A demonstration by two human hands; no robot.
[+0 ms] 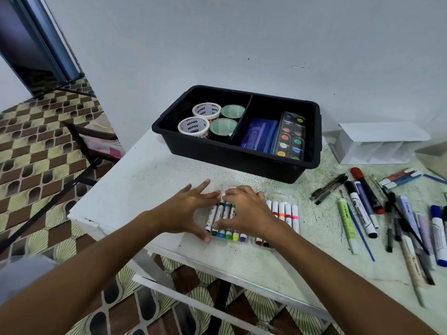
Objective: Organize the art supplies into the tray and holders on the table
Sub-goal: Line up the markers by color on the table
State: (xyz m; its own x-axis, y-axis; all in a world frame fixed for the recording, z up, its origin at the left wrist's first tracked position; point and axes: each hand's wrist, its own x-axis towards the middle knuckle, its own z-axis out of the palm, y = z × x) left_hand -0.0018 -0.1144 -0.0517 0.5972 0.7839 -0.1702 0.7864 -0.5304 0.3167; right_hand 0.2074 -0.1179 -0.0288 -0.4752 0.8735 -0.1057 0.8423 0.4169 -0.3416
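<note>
Head view: both hands are on the clear marker pack (251,221) lying at the near table (145,170) edge, the left hand (186,211) with fingers spread and thumb at the pack's near-left corner, the right hand (244,211) curled over its middle. The pack should be gripped at both ends and lifted level, so no markers spill. It then goes to the black tray (242,163) just beyond, in my judgement.

Single head-worn wide-angle view, from above the near edge of the bench (150,165), facing forward and down, close over it, wall behind
</note>
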